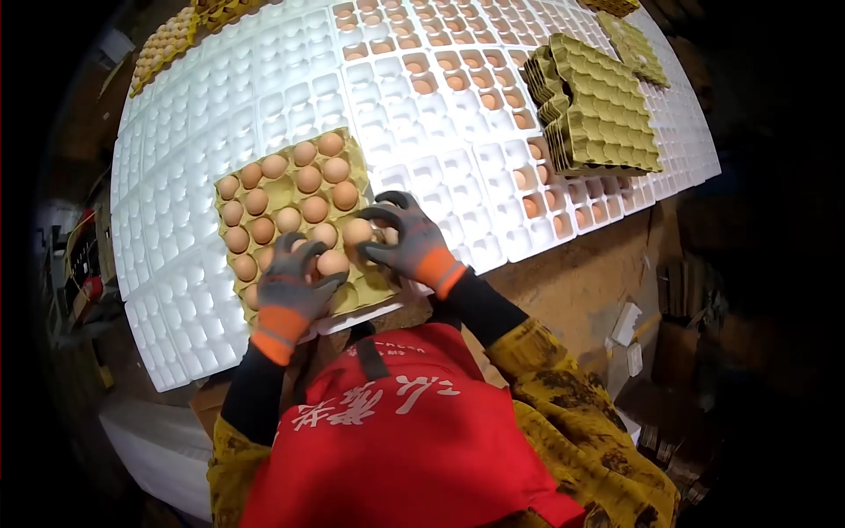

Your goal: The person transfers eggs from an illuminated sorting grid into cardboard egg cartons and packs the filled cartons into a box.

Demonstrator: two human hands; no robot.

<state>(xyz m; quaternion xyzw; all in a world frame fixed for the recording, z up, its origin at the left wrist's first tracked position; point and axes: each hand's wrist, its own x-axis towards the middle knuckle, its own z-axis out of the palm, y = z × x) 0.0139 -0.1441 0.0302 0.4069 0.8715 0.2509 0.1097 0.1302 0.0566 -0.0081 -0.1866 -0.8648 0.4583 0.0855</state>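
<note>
A yellow-green pulp egg tray (280, 191) with brown eggs in many of its cups lies near the front edge of the white foam trays. My left hand (295, 283), in a grey glove with an orange cuff, is curled over the tray's near part, thumb and forefinger around an egg (333, 262). From the right side my right hand (412, 239), gloved alike, closes its fingers around another egg (358, 231). A further egg shows partly inside its palm. My fingers hide some cups beneath them. Several cups at the tray's near right hold no egg.
White foam trays (189, 229) with square pockets cover the table; those at the far right hold brown eggs. A stack of pulp trays (607, 110) stands at right. Another egg-filled tray (165, 48) lies at the far left. Cardboard and white scraps (627, 324) lie below the table's right side.
</note>
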